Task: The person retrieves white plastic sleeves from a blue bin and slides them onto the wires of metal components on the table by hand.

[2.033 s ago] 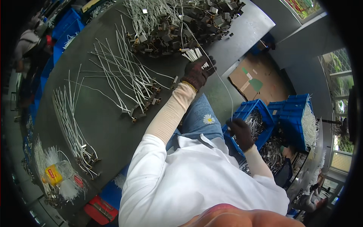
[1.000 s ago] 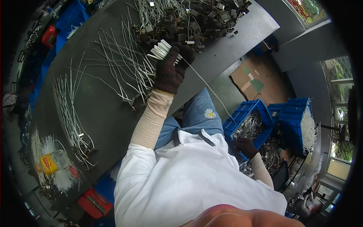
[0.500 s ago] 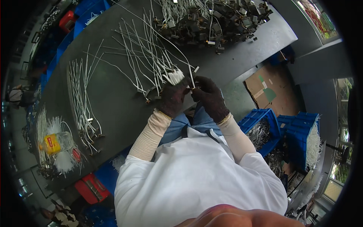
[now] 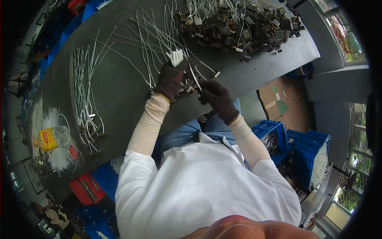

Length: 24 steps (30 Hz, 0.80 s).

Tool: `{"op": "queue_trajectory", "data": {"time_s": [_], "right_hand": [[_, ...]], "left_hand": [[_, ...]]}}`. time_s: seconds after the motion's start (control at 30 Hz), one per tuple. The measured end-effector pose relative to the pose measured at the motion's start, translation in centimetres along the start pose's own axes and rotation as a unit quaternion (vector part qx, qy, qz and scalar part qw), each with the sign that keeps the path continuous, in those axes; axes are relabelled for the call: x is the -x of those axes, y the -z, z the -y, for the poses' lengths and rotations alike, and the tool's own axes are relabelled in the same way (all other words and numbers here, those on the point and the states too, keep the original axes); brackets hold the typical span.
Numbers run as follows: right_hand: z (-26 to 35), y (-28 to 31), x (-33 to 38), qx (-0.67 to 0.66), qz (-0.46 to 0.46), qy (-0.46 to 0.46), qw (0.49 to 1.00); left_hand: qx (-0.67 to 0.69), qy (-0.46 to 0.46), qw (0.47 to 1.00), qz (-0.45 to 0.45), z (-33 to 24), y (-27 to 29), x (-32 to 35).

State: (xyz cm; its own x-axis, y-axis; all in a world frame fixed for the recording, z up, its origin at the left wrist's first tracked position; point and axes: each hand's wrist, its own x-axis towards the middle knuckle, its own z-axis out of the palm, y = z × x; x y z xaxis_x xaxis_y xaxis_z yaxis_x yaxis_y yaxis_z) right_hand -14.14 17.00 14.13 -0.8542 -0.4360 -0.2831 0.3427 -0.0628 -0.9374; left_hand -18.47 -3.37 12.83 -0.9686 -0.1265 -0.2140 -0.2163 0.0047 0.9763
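My left hand [image 4: 171, 81], in a dark knitted glove, is closed round a bundle of white-sleeved wires [image 4: 176, 57] over the table. From it, long thin wires [image 4: 145, 44] fan out across the dark surface. To its right, my gloved right hand [image 4: 218, 99] pinches the lower end of a single white-sleeved wire [image 4: 195, 77]. Its fingertips hide that end. Small dark blocks [image 4: 187, 88] on wire ends lie between the two hands, near the table edge. A small pale connector [image 4: 216, 74] lies just above my right hand.
A large heap of wires with dark blocks [image 4: 242, 30] covers the far right of the table [image 4: 123, 119]. Sorted wires [image 4: 83, 87] lie at the left, beside a yellow-labelled bottle [image 4: 47, 139]. Blue crates [image 4: 306, 153] of wires stand on the right; a red box [image 4: 85, 189] sits lower left.
My hands have moved apart: the left has gone forward and left with its bundle, while the right stays near the table edge with the single wire. The view has turned slightly.
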Motion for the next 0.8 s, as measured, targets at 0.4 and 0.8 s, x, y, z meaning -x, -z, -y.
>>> {"op": "queue_trajectory", "data": {"time_s": [0.4, 0.8], "right_hand": [[0.1, 2.9, -10.3, 0.555, -0.030, 0.140, 0.820], [-2.6, -20.5, -19.4, 0.549, 0.099, 0.154, 0.816]], "left_hand": [[-0.392, 0.117, 0.882, -0.231, 6.4, 10.9, 3.8], [-0.381, -0.103, 0.868, -0.301, 5.7, 19.5, 1.2]]}}
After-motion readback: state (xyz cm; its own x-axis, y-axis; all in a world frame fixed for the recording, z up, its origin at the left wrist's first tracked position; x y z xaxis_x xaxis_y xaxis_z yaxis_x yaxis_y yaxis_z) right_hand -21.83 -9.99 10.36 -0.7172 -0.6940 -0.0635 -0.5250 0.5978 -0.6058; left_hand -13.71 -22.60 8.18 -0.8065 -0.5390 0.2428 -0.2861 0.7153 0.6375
